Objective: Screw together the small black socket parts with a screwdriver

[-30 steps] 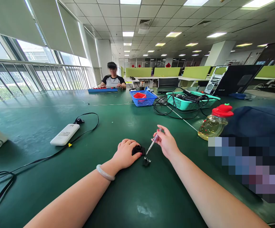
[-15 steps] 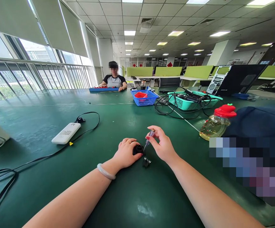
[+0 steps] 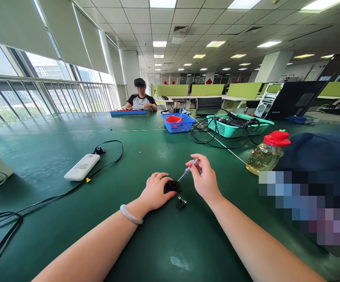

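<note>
My left hand point(image 3: 157, 190) holds a small black plastic part point(image 3: 172, 186) down on the green table, its thumb and fingers around the left side. In my right hand point(image 3: 204, 176) is a screwdriver point(image 3: 187, 169) with a clear handle, pinched between thumb and fingers. The screwdriver is tilted, and its tip is at the upper right of the black part; whether it touches cannot be made out. Just below that part, a second small black piece with metal prongs point(image 3: 181, 202) lies loose on the table.
A white power bank point(image 3: 82, 167) with a black cable lies at left. Farther back stand a blue basket point(image 3: 178, 127) and a green basket point(image 3: 231, 131) with cables. A red-lidded bottle point(image 3: 263, 156) is at right. Another person point(image 3: 140, 101) sits across the table.
My right hand has moved slightly right, and the screwdriver now leans lower, from steep to more slanted. My left hand keeps its hold on the black part.
</note>
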A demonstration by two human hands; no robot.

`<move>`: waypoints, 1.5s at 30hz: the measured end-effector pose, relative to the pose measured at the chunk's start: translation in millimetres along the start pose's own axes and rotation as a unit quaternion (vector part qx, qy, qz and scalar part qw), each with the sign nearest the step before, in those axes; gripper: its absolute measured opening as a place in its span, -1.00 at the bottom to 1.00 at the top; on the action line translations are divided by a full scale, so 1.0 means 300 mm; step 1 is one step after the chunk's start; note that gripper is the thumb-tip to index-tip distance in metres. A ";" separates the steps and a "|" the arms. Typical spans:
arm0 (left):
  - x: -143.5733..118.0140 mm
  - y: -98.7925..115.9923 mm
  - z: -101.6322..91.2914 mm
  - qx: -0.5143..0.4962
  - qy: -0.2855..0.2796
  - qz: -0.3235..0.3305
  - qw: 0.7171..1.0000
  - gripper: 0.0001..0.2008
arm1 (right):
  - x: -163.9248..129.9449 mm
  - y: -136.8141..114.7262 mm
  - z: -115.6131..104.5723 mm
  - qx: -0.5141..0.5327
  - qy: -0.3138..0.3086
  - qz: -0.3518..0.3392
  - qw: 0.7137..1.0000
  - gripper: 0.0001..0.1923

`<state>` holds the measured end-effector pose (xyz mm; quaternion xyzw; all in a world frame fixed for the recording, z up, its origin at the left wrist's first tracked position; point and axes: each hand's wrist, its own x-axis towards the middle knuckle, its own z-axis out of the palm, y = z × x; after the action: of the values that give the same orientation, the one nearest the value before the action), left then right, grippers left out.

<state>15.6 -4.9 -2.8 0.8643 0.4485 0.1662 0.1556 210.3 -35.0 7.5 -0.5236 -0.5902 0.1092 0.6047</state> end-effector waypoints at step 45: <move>-0.011 0.006 -0.007 0.020 0.019 0.063 0.998 -0.66 | -0.049 -0.058 0.036 -0.027 -0.053 -0.139 0.988 -0.71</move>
<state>14.3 -8.2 -0.8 0.8904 0.3994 0.1832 0.1185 189.0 -48.0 9.3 -0.4459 -0.6912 0.0355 0.5676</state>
